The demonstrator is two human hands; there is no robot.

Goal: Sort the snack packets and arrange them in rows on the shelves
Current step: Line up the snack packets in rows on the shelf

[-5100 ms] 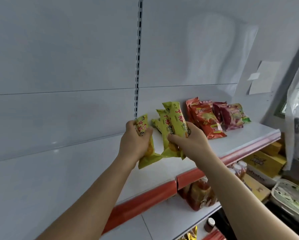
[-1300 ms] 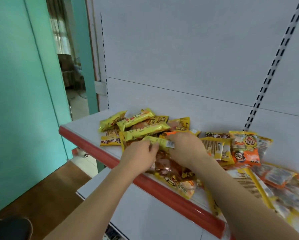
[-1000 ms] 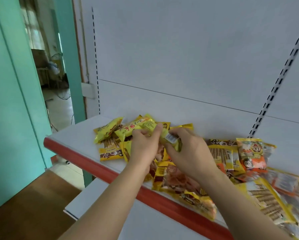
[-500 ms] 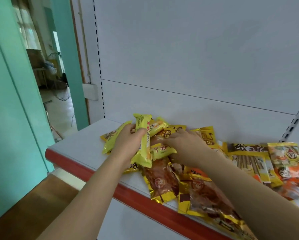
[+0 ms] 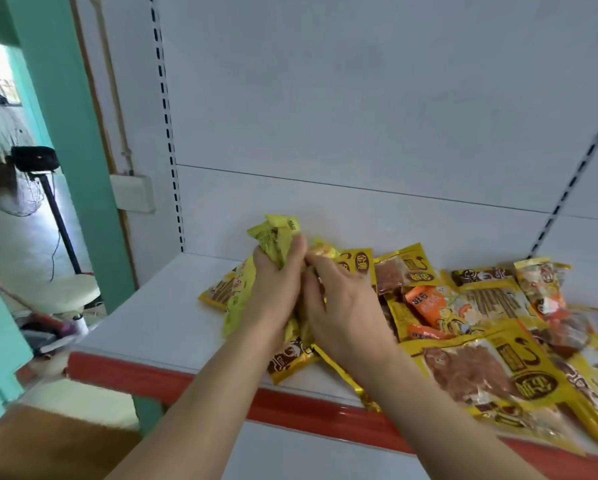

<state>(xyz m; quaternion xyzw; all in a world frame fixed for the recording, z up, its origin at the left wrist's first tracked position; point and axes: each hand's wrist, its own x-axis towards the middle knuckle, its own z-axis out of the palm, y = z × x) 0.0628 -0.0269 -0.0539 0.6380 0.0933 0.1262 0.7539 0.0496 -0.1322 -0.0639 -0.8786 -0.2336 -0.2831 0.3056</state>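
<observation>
White shelving panels are filling the background, with a teal door frame [image 5: 72, 140] standing at nine o'clock and a fan stand [image 5: 53, 206] showing through the doorway beyond it.

At the centre, the left hand [image 5: 277, 289] is gripping a bunch of lime-yellow packets [image 5: 277, 233], its fingers curling round their middle so that the crimped ends are sticking up at twelve o'clock and the lower ends are trailing toward seven. The right hand [image 5: 342, 306] is lying just beside it at three o'clock, fingers bent and reaching in toward the bunch; whether it is pinching a packet or only pressing on the pile is not something I can tell.

Outward from the hands, the unsorted pile [image 5: 464, 306] is spreading toward three and four o'clock across the shelf [image 5: 159, 317]: yellow stick-snack packets, an orange packet [image 5: 432, 306], and a large yellow meat-snack packet [image 5: 481, 372] lying flat near the red shelf edge [image 5: 135, 368], some hanging slightly over it.

By my reading, the person is gathering packets of one kind out of the mix, so the sorting is partly under way and most of the pile is waiting. The next move seems to call for freeing any remaining lime-yellow packets from under the others, squaring the bunch, then carrying it to its row without dragging the overhanging packets off the edge.
</observation>
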